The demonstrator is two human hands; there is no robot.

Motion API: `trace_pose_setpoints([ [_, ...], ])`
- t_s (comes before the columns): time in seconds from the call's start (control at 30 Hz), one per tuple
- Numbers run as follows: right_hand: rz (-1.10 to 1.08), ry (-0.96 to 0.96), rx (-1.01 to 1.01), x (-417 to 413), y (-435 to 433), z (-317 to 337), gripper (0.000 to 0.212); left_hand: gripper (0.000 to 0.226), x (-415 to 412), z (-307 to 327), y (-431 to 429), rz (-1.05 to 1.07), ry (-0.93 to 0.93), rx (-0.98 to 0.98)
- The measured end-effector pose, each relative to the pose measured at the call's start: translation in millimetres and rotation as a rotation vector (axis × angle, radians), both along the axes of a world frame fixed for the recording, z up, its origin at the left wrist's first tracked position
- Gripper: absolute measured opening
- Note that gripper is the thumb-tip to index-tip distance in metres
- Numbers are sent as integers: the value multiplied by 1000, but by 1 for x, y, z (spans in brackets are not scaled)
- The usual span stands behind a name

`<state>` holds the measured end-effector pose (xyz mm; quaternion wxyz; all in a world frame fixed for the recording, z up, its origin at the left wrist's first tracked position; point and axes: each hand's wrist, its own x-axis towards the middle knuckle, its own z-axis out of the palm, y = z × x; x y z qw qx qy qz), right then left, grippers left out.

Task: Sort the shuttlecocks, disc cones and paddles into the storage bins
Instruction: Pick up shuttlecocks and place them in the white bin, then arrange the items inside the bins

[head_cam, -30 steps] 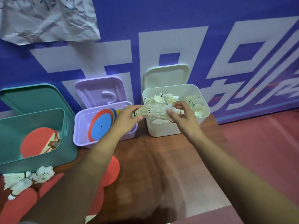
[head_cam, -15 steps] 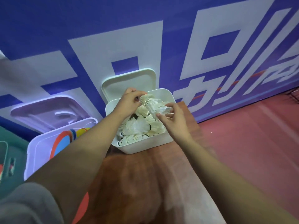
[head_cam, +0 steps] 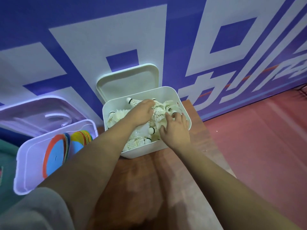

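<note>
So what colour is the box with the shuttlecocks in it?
White. The bin and its open lid are both white, as the head view shows.

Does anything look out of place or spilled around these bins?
Nothing stands out. The shuttlecocks lie loosely jumbled inside the white bin, and the disc cones stand stacked in the lilac bin.
</note>
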<state>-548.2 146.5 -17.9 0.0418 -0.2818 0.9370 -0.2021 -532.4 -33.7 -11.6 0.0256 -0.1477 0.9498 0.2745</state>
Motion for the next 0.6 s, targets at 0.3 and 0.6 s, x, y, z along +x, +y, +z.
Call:
trace_pose_setpoints([
  [0.3, 65, -146, -235, 51, -18, 63, 63, 26, 131, 56, -20, 403, 301, 140],
  [0.6, 351, -273, -213, 208, -86, 73, 55, 22, 390, 68, -49, 844, 295, 91],
])
